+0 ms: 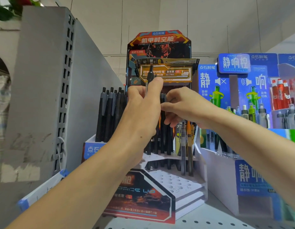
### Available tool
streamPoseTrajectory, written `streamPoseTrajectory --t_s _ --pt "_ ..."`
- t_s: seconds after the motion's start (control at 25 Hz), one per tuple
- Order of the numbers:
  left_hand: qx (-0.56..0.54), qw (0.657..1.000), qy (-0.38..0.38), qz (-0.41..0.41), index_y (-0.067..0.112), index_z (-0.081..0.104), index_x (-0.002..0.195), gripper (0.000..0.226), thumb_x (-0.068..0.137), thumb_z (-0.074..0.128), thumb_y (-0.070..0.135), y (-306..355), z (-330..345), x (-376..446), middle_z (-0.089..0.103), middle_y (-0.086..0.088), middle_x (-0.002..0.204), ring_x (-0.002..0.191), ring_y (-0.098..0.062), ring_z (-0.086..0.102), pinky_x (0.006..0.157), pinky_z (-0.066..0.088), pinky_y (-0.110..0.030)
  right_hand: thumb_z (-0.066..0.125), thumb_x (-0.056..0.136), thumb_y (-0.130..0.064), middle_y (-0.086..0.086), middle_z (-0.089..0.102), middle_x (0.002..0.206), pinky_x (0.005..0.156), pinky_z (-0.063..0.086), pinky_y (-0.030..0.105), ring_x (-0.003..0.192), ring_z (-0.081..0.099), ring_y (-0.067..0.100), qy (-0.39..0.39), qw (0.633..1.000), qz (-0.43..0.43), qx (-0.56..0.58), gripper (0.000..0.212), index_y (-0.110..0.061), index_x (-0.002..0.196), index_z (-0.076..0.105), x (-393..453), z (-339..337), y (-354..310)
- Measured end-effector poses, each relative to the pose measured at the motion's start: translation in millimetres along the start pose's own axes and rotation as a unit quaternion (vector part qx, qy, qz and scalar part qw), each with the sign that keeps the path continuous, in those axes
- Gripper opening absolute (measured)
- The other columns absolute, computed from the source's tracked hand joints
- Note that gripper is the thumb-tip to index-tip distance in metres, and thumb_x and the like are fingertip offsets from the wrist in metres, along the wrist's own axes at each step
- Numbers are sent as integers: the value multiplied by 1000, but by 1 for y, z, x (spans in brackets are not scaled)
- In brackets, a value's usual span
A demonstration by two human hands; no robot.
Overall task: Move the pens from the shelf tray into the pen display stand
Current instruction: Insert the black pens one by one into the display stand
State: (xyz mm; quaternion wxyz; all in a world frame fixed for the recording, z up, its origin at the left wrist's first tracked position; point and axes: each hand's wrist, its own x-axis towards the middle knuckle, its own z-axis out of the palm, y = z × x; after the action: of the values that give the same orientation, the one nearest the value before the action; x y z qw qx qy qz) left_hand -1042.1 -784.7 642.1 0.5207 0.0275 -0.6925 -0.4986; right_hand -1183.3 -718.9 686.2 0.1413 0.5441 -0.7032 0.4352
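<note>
Your left hand (143,106), at frame centre, is raised with thumb and fingers pinched together; your right hand (181,106), just right of it, has curled fingers pointing leftward.

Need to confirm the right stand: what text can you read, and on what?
"MECH SPACE UP": pen display stand header card.
"SPACE UP": its front panel.
"0.5": gold label on the header.
"SOUND": blue display at right.
Chinese headings are large; fine print is too blurred.

Left hand (143,103) grips a black pen (150,75) upright; right hand (181,106) pinches pens (163,100) beside it.
</note>
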Motion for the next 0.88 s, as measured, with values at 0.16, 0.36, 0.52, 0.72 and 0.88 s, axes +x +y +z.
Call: streamPoseTrajectory --t_s 0.16,0.36,0.52,0.72,0.88 --pt "-11 999 23 32 34 45 92 14 99 40 44 -5 -6 3 47 9 71 63 -16 45 50 33 -31 67 94 -9 20 74 78 68 64 49 66 76 31 -7 1000 -2 -25 13 -1 99 58 4 7 1" --pt "11 998 19 51 36 45 97 11 104 39 44 -8 -11 1 56 6 81 70 -13 53 65 47 -36 67 93 -1 17 74 79 60 64 44 59 75 26 4 996 -29 -86 35 -17 120 51 4 13 -1" --pt "34 998 14 53 34 50 96 12 103 45 42 -6 -11 0 58 9 85 77 -10 58 70 49 -29 70 91 -1 17 73 81 57 64 40 57 74 23 10 994 -22 -106 35 -16 118 52 5 8 -4" --pt "81 994 -2 75 35 63 102 12 100 54 43 -4 -7 -6 64 17 93 83 5 60 61 44 -7 69 94 -9 13 74 75 57 64 36 57 74 21 28 990 -27 -132 24 -14 115 59 5 8 -6" --pt "71 994 -11 81 34 70 101 15 99 57 41 -4 -8 -5 67 21 89 85 17 57 64 42 -8 66 97 -15 9 73 68 53 61 26 54 72 15 61 985 -34 -156 9 -16 106 67 7 5 -9"
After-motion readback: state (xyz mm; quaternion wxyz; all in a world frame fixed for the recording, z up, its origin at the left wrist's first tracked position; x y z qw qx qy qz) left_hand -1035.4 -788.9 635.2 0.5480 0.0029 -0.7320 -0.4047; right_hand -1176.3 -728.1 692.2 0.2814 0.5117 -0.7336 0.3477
